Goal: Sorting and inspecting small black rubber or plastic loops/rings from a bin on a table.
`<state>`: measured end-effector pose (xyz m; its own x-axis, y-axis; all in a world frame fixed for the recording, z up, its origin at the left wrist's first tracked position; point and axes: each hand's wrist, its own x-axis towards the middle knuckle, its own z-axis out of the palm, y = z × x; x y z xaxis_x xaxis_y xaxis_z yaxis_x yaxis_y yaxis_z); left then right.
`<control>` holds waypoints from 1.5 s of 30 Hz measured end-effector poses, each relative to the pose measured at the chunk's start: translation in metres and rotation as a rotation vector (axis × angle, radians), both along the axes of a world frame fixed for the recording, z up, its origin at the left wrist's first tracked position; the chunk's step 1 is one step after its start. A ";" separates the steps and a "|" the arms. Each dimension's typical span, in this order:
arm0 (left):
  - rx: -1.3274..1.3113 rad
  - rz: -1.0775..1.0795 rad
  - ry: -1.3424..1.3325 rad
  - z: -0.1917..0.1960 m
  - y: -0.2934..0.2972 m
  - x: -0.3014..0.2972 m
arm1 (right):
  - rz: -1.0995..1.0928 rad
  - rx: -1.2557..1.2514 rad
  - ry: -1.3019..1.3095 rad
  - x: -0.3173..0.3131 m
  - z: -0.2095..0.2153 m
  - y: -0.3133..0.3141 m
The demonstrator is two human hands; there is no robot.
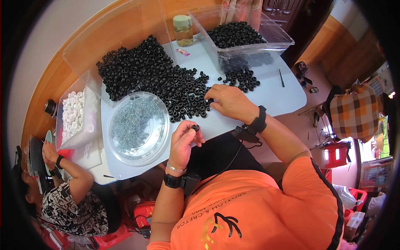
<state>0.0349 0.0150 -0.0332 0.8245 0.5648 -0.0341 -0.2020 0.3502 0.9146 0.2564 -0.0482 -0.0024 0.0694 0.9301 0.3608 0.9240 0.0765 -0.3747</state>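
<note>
A black ring (195, 127) sits pinched in our left hand (183, 143), just off the table edge (216, 134) at frame centre. Our right hand (228, 102) lies loosely curled, fingertips touching the black ring pile (154, 75); bare tabletop lies to its right.

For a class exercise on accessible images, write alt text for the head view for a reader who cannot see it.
A person's left hand holds a small black ring while the right hand reaches into a pile of black rings on a white table, beside a round clear dish of small metal parts.

Left hand (183, 139) pinches one black ring (195, 127); right hand (228, 101) rests on the ring pile (158, 75) spread across the tabletop (275, 96).
</note>
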 end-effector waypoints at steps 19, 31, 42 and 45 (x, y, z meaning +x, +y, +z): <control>-0.003 -0.003 0.002 -0.001 0.000 -0.001 | 0.035 -0.003 -0.086 0.007 0.027 0.021; -0.014 0.034 -0.073 -0.006 -0.001 -0.002 | 0.025 -0.084 -0.091 -0.015 0.009 0.009; 0.181 0.077 -0.028 -0.010 -0.006 0.001 | 0.023 0.034 -0.028 -0.022 -0.008 0.001; 0.131 0.083 -0.019 -0.009 -0.008 0.000 | -0.004 0.077 0.211 -0.026 -0.001 -0.004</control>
